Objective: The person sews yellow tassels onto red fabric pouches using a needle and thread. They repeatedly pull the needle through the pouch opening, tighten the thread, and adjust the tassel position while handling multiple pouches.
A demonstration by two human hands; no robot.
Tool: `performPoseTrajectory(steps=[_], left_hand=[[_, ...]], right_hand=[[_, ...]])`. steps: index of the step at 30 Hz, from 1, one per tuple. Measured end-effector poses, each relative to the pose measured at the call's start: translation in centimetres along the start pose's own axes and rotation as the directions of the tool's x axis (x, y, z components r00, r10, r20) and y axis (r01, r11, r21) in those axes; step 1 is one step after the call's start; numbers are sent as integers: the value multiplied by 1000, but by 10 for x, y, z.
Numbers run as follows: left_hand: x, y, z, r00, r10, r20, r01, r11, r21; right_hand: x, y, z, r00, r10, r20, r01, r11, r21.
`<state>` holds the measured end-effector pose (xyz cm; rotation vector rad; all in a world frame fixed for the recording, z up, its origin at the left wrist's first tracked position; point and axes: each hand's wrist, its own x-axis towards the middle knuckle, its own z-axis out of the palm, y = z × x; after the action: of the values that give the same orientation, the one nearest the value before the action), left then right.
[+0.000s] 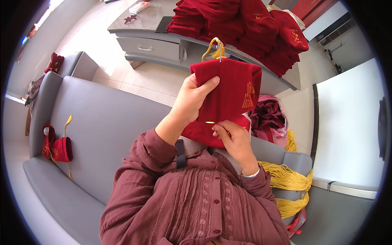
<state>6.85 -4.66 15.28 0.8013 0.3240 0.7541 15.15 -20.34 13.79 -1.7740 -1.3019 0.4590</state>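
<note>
My left hand point(191, 99) grips a red velvet drawstring pouch point(228, 87) by its left side, thumb on top. Gold printing marks the cloth at its lower right. From the pouch's far edge a thin metal hook point(220, 50) sticks out, and a looped yellow cord point(208, 49) with a tassel hangs at it. Below the near edge, my right hand point(234, 137) pinches at a small yellow piece point(210, 122); its fingers partly hide what they hold. More red cloth point(202, 131) lies on the lap beneath.
Stacked red pouches point(220, 21) cover much of the grey table point(137, 29). Beside my right arm, yellow cord bundles point(291, 177) lie on the grey sofa point(104, 113). A bag of dark red cloth point(266, 119) stands beyond. Finished-looking red pouches point(61, 148) rest at the sofa's left.
</note>
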Motion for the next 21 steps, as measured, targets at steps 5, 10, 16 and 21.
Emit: performPoseTrajectory(steps=[5, 10, 16, 21], left_hand=[[2, 1, 0, 1000, -5, -1, 5, 999, -50], [5, 0, -2, 999, -40, -23, 37, 991, -131], [26, 9, -15, 997, 15, -79, -33, 971, -237], [38, 27, -30, 987, 116, -107, -141, 953, -268]], right_hand=[[-11, 8, 0, 999, -34, -8, 31, 972, -235], [-21, 15, -1, 984, -153, -94, 119, 947, -298], [-45, 21, -18, 993, -104, 52, 116, 925, -361], [-54, 31, -26, 988, 13, 152, 12, 987, -163]])
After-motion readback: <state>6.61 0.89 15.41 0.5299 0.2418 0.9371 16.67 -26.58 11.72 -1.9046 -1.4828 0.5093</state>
